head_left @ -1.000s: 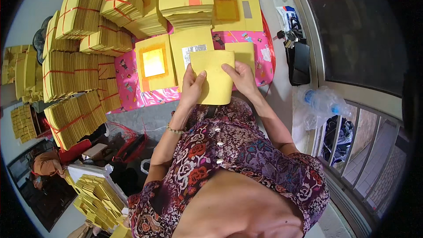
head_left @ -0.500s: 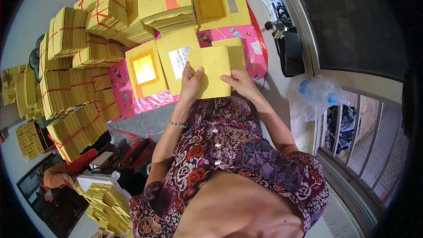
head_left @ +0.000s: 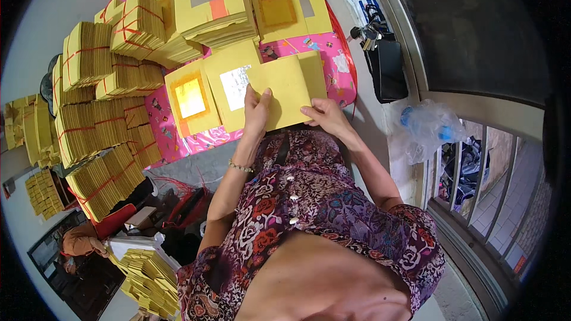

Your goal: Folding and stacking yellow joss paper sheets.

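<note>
A folded sheet of yellow paper (head_left: 285, 89) lies across the near edge of the table, between my hands. My left hand (head_left: 256, 113) is closed on its left side, the thumb on top. At its lower right corner, my right hand (head_left: 326, 116) pinches the edge, with some fingers hidden underneath. Partly under the folded sheet is a yellow sheet with a silver foil patch (head_left: 234, 86). To its left lies another yellow sheet with a shiny gold square (head_left: 191, 98) framed in orange.
A tall stack of yellow paper (head_left: 219, 3) stands farther back on the pink patterned tablecloth (head_left: 159, 110). Bundles tied with red string (head_left: 92, 122) are piled at left. Keys (head_left: 370, 38), a black pouch (head_left: 391, 71) and a clear plastic bag (head_left: 431, 128) sit along the right, by the window bars.
My right hand has moved slightly right and down along the folded sheet, whose right edge now slants more. My left hand keeps its hold. The whole view has shifted slightly.
</note>
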Action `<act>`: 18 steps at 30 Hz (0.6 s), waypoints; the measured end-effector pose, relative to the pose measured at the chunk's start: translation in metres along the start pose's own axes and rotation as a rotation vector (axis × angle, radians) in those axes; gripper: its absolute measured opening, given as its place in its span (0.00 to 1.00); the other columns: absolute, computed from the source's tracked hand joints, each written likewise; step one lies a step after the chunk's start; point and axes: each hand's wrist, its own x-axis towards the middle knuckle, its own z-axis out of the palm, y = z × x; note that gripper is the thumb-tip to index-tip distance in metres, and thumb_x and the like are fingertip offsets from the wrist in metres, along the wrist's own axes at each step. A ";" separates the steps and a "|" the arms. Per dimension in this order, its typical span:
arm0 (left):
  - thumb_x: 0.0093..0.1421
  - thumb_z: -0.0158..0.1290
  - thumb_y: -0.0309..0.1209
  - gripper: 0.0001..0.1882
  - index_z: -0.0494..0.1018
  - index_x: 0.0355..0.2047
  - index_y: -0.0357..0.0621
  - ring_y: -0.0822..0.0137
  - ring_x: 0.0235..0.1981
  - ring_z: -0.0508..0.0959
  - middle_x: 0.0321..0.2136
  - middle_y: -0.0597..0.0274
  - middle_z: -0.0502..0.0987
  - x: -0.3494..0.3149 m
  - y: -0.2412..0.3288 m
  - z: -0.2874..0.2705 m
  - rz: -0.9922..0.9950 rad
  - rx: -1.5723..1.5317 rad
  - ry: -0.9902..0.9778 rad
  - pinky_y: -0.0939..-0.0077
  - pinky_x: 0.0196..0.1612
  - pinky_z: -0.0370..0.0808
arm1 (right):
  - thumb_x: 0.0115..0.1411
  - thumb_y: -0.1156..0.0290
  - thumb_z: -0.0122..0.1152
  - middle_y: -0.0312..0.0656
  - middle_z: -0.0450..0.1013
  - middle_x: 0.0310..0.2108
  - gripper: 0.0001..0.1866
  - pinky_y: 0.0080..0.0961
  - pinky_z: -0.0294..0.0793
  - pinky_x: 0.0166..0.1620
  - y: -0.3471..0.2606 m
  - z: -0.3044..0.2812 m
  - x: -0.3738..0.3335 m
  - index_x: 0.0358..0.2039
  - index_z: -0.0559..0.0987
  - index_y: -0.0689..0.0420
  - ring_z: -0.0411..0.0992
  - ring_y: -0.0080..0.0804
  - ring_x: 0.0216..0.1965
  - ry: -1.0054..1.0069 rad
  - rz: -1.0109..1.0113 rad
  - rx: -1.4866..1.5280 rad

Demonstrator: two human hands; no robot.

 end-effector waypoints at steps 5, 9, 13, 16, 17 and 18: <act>0.63 0.46 0.24 0.20 0.60 0.55 0.39 0.71 0.46 0.71 0.45 0.58 0.72 -0.003 -0.004 0.002 -0.011 0.013 -0.089 0.76 0.46 0.69 | 0.61 0.64 0.57 0.34 0.75 0.30 0.14 0.15 0.69 0.35 -0.009 -0.001 0.015 0.39 0.76 0.63 0.70 0.17 0.31 0.217 -0.284 0.149; 0.62 0.46 0.24 0.17 0.62 0.52 0.38 0.71 0.45 0.72 0.45 0.57 0.72 -0.004 -0.014 0.013 0.027 0.135 -0.182 0.77 0.45 0.71 | 0.62 0.63 0.56 0.35 0.75 0.31 0.16 0.18 0.69 0.33 0.008 -0.020 0.043 0.42 0.74 0.64 0.70 0.17 0.31 0.249 -0.251 0.101; 0.62 0.46 0.23 0.16 0.62 0.51 0.37 0.67 0.44 0.73 0.45 0.56 0.72 0.016 -0.029 0.021 -0.137 0.051 -0.079 0.74 0.46 0.71 | 0.60 0.61 0.58 0.38 0.75 0.28 0.17 0.23 0.70 0.32 0.020 -0.023 0.062 0.40 0.73 0.63 0.72 0.22 0.28 0.292 -0.295 0.050; 0.61 0.47 0.23 0.13 0.62 0.47 0.37 0.66 0.38 0.74 0.39 0.56 0.72 0.045 -0.043 0.030 -0.171 0.059 0.006 0.73 0.40 0.74 | 0.61 0.66 0.57 0.34 0.73 0.26 0.12 0.19 0.68 0.29 0.045 -0.036 0.078 0.38 0.71 0.61 0.69 0.17 0.26 0.301 -0.281 -0.320; 0.60 0.48 0.23 0.12 0.63 0.45 0.37 0.65 0.36 0.74 0.37 0.56 0.72 0.055 -0.048 0.031 -0.172 0.094 0.031 0.72 0.37 0.74 | 0.61 0.66 0.57 0.34 0.73 0.26 0.12 0.19 0.68 0.29 0.045 -0.037 0.081 0.38 0.71 0.61 0.69 0.17 0.26 0.299 -0.279 -0.320; 0.59 0.49 0.24 0.13 0.63 0.44 0.36 0.64 0.35 0.74 0.36 0.54 0.72 0.063 -0.057 0.031 -0.175 0.128 0.053 0.70 0.35 0.74 | 0.59 0.65 0.59 0.36 0.73 0.25 0.13 0.21 0.68 0.29 0.041 -0.039 0.082 0.37 0.71 0.61 0.70 0.19 0.26 0.323 -0.243 -0.319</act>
